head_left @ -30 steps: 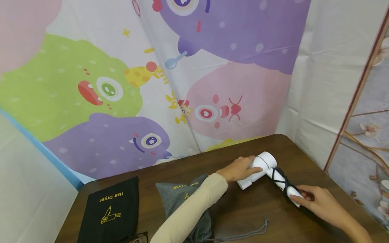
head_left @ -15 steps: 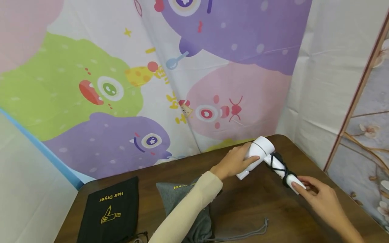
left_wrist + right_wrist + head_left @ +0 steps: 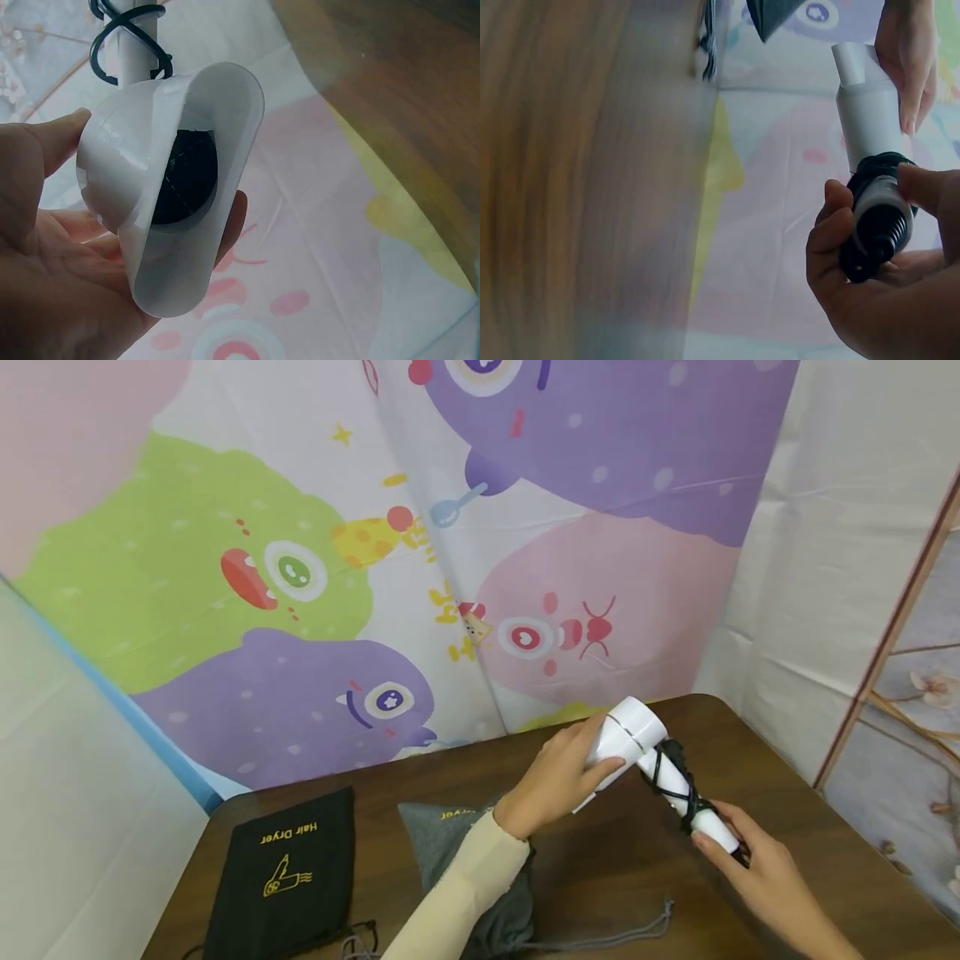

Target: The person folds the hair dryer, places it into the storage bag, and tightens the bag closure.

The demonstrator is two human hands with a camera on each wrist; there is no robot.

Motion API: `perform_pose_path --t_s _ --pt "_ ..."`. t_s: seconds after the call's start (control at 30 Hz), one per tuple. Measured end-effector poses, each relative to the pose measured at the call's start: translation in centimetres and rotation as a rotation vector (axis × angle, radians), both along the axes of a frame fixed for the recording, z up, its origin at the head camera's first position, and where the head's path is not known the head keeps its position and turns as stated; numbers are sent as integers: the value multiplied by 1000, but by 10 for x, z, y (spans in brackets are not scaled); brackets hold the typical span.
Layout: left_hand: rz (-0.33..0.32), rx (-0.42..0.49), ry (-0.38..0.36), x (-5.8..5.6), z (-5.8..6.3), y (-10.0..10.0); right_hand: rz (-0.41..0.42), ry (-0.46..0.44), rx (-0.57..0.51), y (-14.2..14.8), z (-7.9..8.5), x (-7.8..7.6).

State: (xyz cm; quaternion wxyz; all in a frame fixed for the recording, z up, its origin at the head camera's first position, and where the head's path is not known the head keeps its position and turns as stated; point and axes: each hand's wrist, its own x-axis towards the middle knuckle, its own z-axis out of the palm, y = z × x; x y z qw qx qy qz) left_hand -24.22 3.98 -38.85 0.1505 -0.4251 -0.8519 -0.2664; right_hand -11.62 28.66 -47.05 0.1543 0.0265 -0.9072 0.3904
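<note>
A white hair dryer (image 3: 628, 727) with a black cord (image 3: 678, 772) wound round its handle is held above the table by both hands. My left hand (image 3: 558, 772) grips the barrel, thumb on the near side. In the left wrist view the wide, flat nozzle (image 3: 180, 277) faces the camera, with a dark opening inside. My right hand (image 3: 757, 860) holds the lower end of the handle (image 3: 712, 828), its fingers and thumb around it. The black cord sleeve (image 3: 881, 229) at the handle's end shows in the right wrist view.
A grey drawstring bag (image 3: 438, 839) lies partly under the left sleeve, its grey cord (image 3: 600, 941) trailing right. Farther left, a black bag (image 3: 285, 877) printed "Hair Dryer" lies flat on the brown wooden table (image 3: 615, 868). A cartoon-printed curtain (image 3: 420, 610) hangs behind.
Both hands have lifted the hair dryer off the tabletop and brought it slightly left, nearer the body. The head view has turned a little. Both bags stay where they lay.
</note>
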Motion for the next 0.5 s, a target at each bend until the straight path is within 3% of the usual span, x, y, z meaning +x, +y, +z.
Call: perform_pose_path --t_s 0.3,0.5 --pt "79 62 9 29 0 -38 71 252 -50 -31 -1 13" --pt "89 112 2 47 5 -62 72 276 -20 -46 6 20"
